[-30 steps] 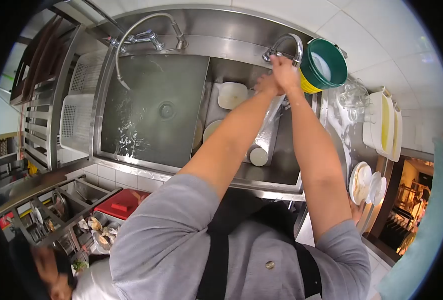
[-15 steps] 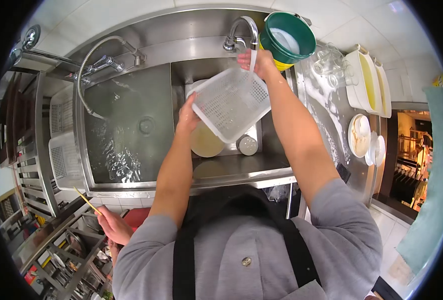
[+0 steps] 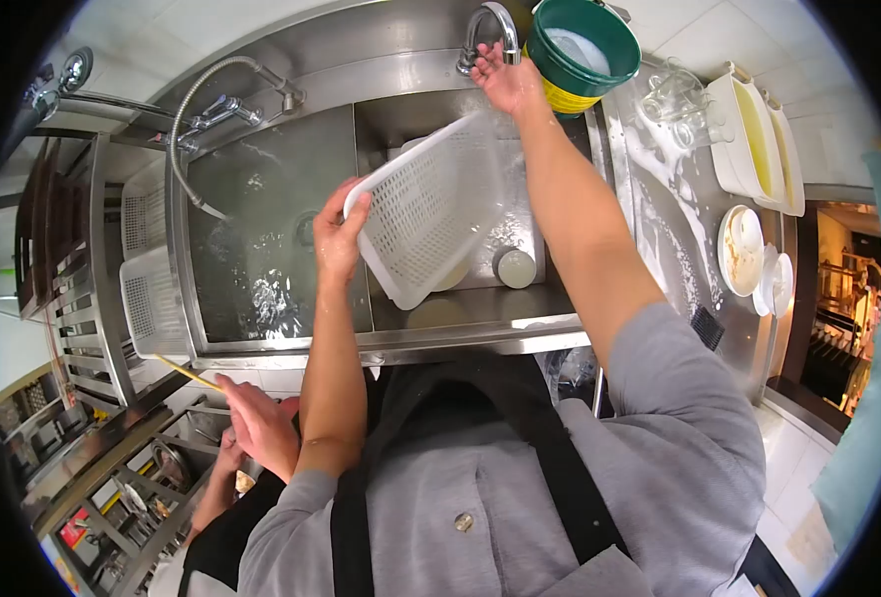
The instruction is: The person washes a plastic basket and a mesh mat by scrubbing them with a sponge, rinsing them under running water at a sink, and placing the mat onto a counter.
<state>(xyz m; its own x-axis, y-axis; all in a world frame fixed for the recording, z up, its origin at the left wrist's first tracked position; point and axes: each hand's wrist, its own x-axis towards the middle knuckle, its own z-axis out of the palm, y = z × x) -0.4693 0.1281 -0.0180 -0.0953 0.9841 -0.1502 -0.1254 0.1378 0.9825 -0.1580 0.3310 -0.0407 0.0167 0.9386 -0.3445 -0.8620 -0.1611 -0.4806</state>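
The basket is held below and to the left of the faucet, in the air over the right-hand basin. It is formed in white, slightly translucent plastic, with an oblong shape and rounded corners. The wall is pierced by close rows of small openings, laid out as a grid, and is bordered by a smooth, solid rim, by which the left edge is clearly outlined. The basket is tilted rather than level, with one corner pointed down, away from the faucet. The side nearest the faucet is blurred, so its detail cannot be read.

The rim is gripped by the left hand, farther from the faucet, with the thumb laid over the edge. The right hand is placed just below the faucet spout, palm turned up and fingers loosely spread, with nothing seen in its grasp. Whether the spout or the basket is touched by it cannot be told.

A green bucket with a yellow lower band is positioned immediately right of the faucet. A round white dish is seated in the basin, well below the faucet.
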